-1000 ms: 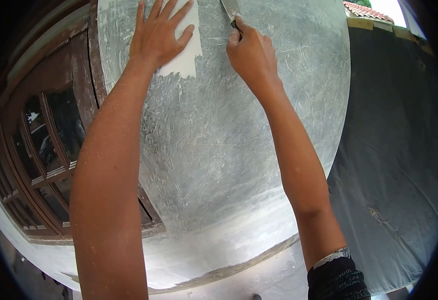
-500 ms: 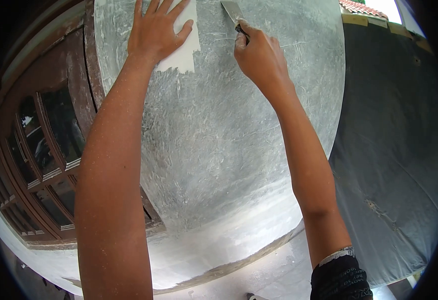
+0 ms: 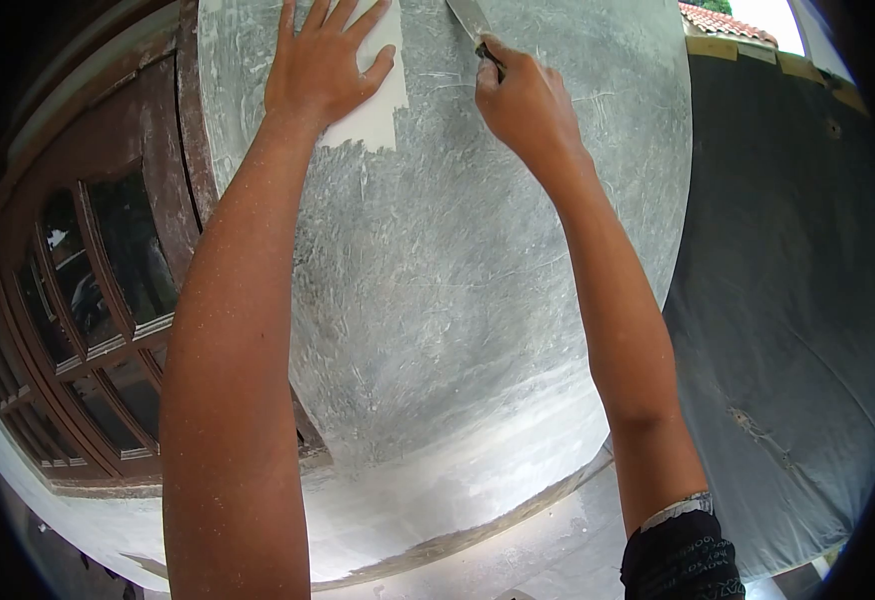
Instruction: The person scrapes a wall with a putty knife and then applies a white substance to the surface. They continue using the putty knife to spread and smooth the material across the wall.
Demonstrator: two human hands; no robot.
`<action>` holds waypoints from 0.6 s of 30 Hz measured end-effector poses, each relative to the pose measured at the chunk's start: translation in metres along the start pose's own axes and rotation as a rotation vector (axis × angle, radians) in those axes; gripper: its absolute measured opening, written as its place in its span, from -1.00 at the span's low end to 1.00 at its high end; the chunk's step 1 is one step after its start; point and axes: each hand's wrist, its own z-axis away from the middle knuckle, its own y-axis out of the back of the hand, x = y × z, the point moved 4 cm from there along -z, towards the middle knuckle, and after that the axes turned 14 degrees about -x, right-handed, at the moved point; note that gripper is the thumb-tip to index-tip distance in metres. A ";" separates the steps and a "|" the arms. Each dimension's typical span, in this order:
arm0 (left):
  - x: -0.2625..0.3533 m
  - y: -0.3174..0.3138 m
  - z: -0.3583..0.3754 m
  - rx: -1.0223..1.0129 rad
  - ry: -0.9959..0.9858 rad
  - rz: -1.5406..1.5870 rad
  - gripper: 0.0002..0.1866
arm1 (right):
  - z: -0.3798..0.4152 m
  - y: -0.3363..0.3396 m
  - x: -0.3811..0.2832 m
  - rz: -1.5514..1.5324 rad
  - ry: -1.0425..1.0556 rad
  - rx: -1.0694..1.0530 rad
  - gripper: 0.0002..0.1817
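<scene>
My left hand lies flat with spread fingers over a white patch on the grey, scraped wall. The patch has a ragged lower edge. To the right, my right hand is wrapped round the dark handle of a putty knife. Its metal blade points up and to the left against the wall, and the blade's tip runs to the top edge of the view.
A brown wooden door or window frame with glass panes stands on the left. Dark sheeting hangs on the right, below red roof tiles. The pale floor shows at the bottom.
The view has shifted slightly, so the wall and both hands sit a little lower and to the right. My left hand stays on the white patch; my right still grips the putty knife.
</scene>
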 end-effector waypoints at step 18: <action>-0.001 0.000 0.002 0.024 -0.026 0.031 -0.28 | -0.002 0.000 -0.004 0.010 0.012 0.015 -0.54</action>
